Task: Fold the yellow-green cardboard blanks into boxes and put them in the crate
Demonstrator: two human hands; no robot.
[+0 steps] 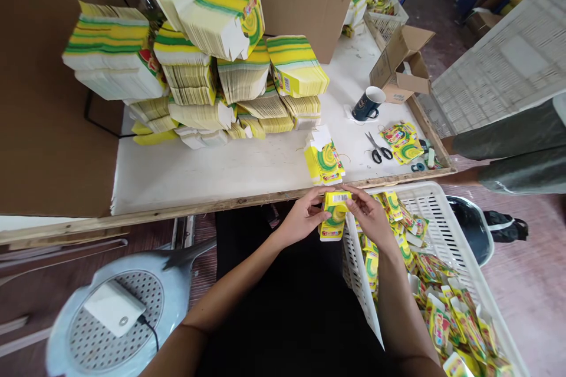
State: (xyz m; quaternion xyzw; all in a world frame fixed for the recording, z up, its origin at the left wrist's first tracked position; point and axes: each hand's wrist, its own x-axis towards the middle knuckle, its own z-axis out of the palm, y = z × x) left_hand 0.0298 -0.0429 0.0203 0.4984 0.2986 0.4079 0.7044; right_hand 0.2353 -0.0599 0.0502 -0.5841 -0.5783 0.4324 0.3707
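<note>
Between my two hands is a small yellow and green carton (333,224), held upright at the table's front edge with a barcode flap at its top. My left hand (303,216) grips its left side, thumb across the front. On the right side, my right hand (368,212) pinches the flap near the top corner. Just beyond lies a short stack of flat cartons (325,159) with a white flap on top. Below my right arm, a white plastic basket (435,212) holds many folded yellow cartons (437,324).
Bundles of flat cartons (230,82) are piled at the table's back left. Farther right are a dark mug (368,105), black-handled scissors (378,150), flattened cartons (403,142) and an open cardboard box (400,68). A blue stool (172,288) carries a white power bank (115,308). Another person's legs (517,147) show at right.
</note>
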